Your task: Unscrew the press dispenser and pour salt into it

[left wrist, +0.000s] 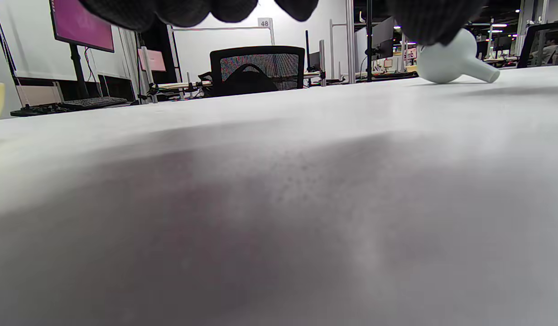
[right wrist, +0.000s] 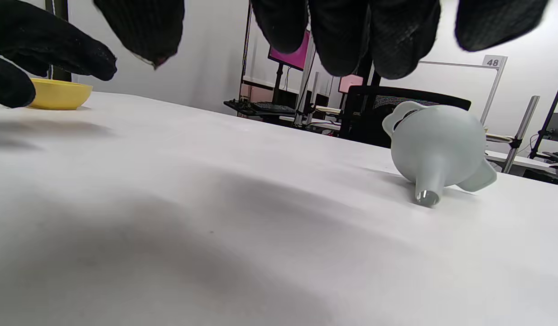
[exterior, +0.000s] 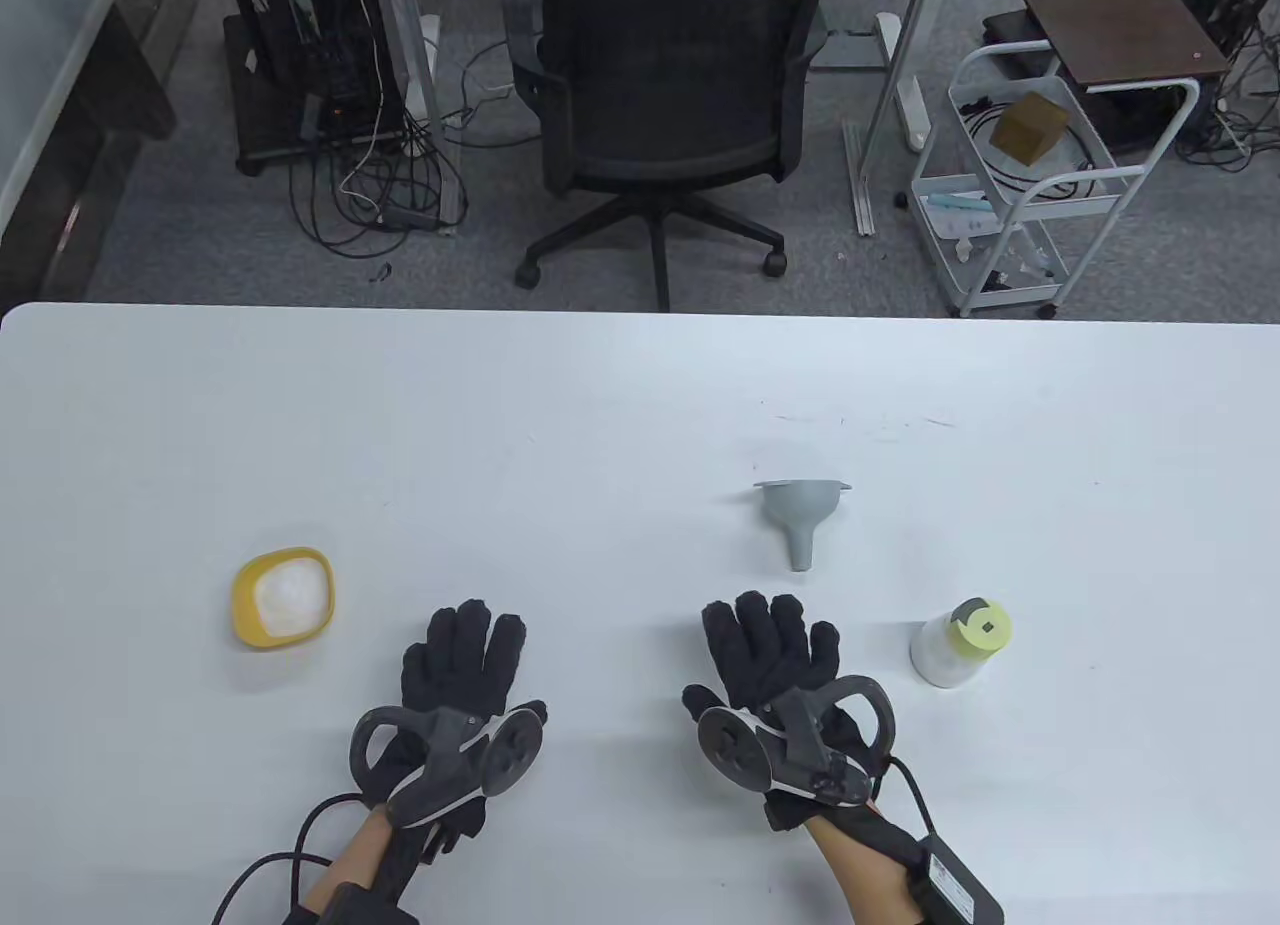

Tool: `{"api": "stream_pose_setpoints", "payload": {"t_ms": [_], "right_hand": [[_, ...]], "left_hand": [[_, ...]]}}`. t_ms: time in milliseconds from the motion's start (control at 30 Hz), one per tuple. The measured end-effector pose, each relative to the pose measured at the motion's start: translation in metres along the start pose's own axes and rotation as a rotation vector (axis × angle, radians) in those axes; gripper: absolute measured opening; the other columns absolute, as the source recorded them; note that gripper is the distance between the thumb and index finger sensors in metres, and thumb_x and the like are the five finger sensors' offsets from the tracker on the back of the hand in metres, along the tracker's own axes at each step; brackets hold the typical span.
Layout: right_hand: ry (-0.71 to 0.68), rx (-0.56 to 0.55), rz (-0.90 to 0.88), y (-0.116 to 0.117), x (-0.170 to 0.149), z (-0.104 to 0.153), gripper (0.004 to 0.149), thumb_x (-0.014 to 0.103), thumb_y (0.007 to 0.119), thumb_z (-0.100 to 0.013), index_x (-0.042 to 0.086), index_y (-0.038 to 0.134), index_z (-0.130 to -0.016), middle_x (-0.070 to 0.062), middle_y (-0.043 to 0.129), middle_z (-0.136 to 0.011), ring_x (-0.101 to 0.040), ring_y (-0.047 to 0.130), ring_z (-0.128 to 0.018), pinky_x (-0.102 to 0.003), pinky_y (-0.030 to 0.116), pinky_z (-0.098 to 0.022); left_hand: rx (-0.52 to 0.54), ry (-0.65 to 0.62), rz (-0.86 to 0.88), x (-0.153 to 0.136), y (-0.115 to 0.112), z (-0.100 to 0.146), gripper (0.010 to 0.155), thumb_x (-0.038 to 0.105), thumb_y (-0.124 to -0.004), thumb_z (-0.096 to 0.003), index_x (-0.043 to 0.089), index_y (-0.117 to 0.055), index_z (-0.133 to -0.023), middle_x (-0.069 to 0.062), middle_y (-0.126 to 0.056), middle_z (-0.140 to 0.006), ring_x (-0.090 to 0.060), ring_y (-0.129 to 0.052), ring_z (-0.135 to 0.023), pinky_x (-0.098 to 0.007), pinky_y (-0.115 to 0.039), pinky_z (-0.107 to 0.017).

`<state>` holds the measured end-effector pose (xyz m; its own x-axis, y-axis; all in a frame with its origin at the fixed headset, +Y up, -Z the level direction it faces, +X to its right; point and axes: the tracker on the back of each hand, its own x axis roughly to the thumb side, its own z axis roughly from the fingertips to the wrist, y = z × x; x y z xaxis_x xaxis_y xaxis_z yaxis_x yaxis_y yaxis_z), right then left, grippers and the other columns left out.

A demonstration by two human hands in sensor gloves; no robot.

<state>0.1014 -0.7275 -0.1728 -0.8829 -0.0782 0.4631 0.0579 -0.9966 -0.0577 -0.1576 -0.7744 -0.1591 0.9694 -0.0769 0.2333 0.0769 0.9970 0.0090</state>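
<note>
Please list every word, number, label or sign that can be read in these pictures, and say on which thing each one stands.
"48": on a small white sign atop a partition frame behind the office chair, left wrist view.
"48": the same kind of sign on a frame, right wrist view.
Label on the black box at the right forearm: too small to read.
The press dispenser, funnel and yellow salt bowl show no text.

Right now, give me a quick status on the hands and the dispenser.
Left hand and right hand flat on table, holding nothing. Dispenser upright, cap on, untouched. Funnel on its side; salt bowl far left. Nothing blocking.
</note>
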Motion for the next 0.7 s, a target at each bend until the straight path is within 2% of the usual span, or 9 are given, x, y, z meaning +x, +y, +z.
{"api": "stream_pose_setpoints", "payload": {"t_ms": [567,700], "right_hand": [[0.018,0.023,0.006,0.004,-0.005,-0.002,0.079,0.049,0.064,-0.063,-0.006,0.045,-0.117,-0.04,0.053,-0.113,-0.067,0.056,-0.095,-0.083,0.051,-0.059],[0.046,0.014,0.0,0.002,-0.011,-0.002,0.071,0.042,0.062,-0.065,-0.005,0.048,-0.116,-0.039,0.054,-0.113,-0.066,0.056,-0.096,-0.083,0.051,-0.059]], "left_hand": [[0.003,-0.015,-0.001,-0.001,-0.001,-0.002,0.096,0.061,-0.07,-0.0512,0.008,-0.037,-0.124,-0.039,-0.041,-0.124,-0.064,-0.052,-0.107,-0.073,-0.057,-0.071],[0.004,-0.02,-0.007,-0.001,0.0,-0.001,0.095,0.061,-0.07,-0.0511,0.008,-0.038,-0.124,-0.039,-0.042,-0.124,-0.064,-0.053,-0.107,-0.073,-0.058,-0.07]]}}
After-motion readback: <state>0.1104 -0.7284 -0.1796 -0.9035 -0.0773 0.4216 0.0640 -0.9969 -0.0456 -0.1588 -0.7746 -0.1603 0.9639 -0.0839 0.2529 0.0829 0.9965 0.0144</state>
